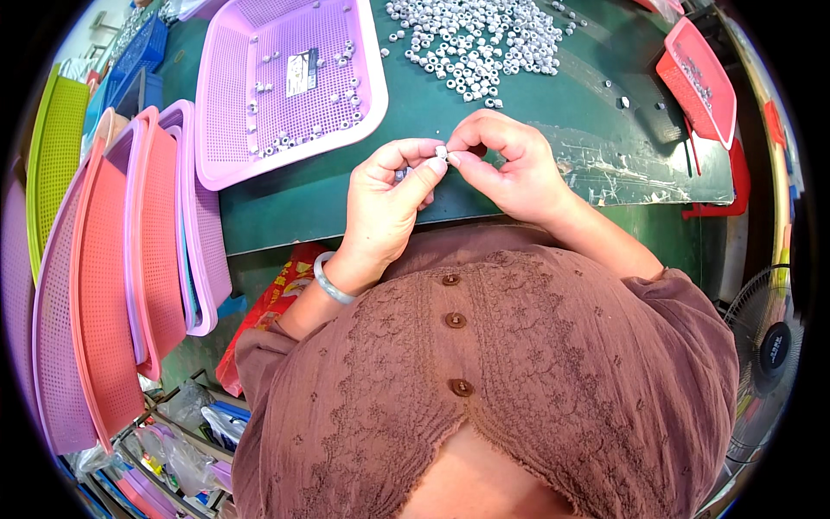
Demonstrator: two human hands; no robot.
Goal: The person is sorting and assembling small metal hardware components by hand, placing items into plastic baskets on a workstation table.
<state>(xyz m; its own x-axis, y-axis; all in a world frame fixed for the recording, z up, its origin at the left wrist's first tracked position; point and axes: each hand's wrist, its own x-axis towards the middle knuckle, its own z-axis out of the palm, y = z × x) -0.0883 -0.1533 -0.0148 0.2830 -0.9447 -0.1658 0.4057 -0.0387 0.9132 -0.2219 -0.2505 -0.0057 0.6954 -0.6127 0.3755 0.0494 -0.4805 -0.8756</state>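
Between the thumb and forefinger of my left hand (380,201) is a small light-grey bead-like part (441,151). More grey pieces (401,174) show in the curl of that hand's fingers. My right hand (519,169) meets it from the right, thumb and forefinger pinched together at the part; whatever is between those fingertips is too small to make out. Both hands are over the near edge of the green table (285,218). Beyond them lies a loose pile of similar grey parts (484,43). To the left, a purple perforated basket (205,164) holds scattered grey parts and a printed label.
A pink basket (729,121) with some small parts sits at the table's right edge. Stacked purple, pink and green baskets (112,285) crowd the left side. A fan (774,346) stands at lower right, and a few stray parts (623,102) lie right of the pile.
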